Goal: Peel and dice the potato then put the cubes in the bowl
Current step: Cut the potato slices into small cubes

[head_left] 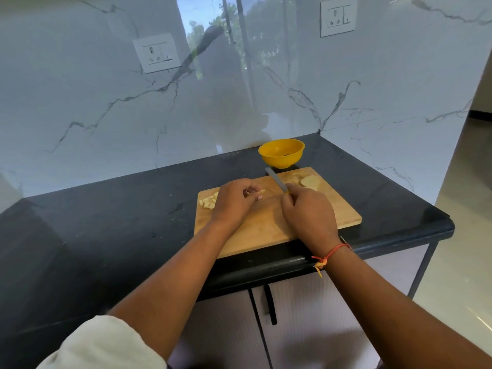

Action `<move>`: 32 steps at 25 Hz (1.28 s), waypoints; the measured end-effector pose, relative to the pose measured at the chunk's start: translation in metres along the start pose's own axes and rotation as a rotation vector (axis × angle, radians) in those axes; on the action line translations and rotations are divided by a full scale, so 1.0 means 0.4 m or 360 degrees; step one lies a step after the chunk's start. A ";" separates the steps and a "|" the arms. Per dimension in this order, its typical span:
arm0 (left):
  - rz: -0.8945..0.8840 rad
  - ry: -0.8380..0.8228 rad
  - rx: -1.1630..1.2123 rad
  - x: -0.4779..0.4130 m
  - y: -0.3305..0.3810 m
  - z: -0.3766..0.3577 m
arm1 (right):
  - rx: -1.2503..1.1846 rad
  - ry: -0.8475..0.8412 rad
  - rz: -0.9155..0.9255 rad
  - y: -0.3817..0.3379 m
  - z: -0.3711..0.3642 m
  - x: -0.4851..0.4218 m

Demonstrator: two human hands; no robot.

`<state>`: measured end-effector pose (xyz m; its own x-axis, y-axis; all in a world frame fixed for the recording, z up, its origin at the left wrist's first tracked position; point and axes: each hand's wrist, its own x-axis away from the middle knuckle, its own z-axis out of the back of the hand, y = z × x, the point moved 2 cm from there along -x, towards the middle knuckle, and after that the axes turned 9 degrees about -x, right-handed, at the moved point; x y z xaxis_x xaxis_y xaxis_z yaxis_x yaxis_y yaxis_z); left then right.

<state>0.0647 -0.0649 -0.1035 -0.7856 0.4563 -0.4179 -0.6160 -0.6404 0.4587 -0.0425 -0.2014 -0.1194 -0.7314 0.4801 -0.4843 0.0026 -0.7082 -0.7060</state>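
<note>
Dicing potato on the wooden board [266, 230], mid-cut.
Cubes [209, 201] piled at the board's left edge, left hand [234, 199] pinching a potato strip [257, 193] with curled fingers, right hand [308, 209] clamped round the knife [277, 179], yellow bowl [281, 153] just behind the board, peeled slices [310, 181] far right.

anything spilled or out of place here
Nothing stands out. The potato cubes and slices lie on the cutting board, and the yellow bowl stands upright behind it. The left hand pinches a potato strip, the right hand grips the knife. The board sits near the front of the counter.
</note>
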 end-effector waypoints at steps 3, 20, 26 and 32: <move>-0.0005 0.0001 -0.0069 0.019 -0.024 0.007 | 0.0182 -0.0105 0.0124 -0.014 -0.010 0.006; 0.0148 0.0157 -0.0177 0.026 -0.055 -0.026 | 0.0413 -0.0249 0.0222 -0.062 -0.024 0.041; 0.0088 0.0130 -0.0159 0.020 -0.054 -0.023 | 0.0460 -0.0217 0.0209 -0.062 -0.032 0.044; 0.0100 0.0121 -0.0167 0.016 -0.058 -0.022 | 0.0437 -0.0219 0.0242 -0.074 -0.033 0.048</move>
<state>0.0746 -0.0525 -0.1237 -0.8132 0.3680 -0.4508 -0.5533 -0.7289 0.4031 -0.0475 -0.1646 -0.1147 -0.8220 0.2974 -0.4857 -0.0513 -0.8881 -0.4568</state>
